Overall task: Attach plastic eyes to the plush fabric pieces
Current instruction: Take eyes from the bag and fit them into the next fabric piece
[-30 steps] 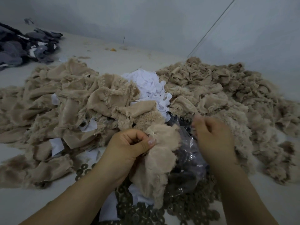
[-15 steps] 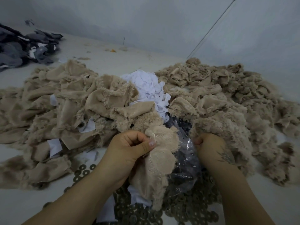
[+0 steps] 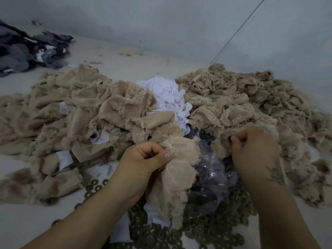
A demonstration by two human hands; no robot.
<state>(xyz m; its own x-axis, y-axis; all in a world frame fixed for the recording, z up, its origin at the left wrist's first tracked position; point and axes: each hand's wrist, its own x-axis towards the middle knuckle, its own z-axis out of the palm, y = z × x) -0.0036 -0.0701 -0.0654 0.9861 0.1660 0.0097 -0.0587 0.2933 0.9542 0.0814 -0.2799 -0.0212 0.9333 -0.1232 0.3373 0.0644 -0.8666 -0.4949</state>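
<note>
A tan plush piece is being pinched by the left hand. Something small, dark and mostly hidden is being pinched by the right hand beside a clear bag.

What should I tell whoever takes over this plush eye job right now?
Left hand grips a beige plush fabric piece bunched at the thumb.
Right hand pinches something small and dark at the edge of the clear plastic bag of dark parts.
Round grey-brown washers lie under both wrists.
Beige plush heaps lie left and right.
Done: piece picked up.
Left: no eye visibly fitted on it yet.
</note>
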